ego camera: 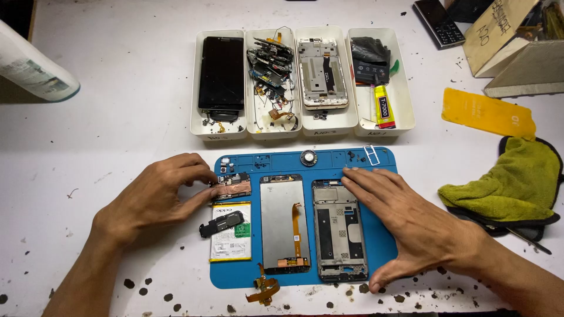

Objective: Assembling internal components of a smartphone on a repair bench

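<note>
Pinching a small circuit board at the blue mat's upper left, the left hand is closed on it; the right hand is spread flat beside the metal phone frame, seemingly steadying the mat on the surface.

Centre of frame, on blue mat: detached display panel, grey back up, orange flex attached. Left of it: white-labelled battery, green patch on label. Upper centre, leftmost white tray: dark phone screen. Rightmost tray: yellow glue tube, red label. Upper right: cardboard box.
</note>
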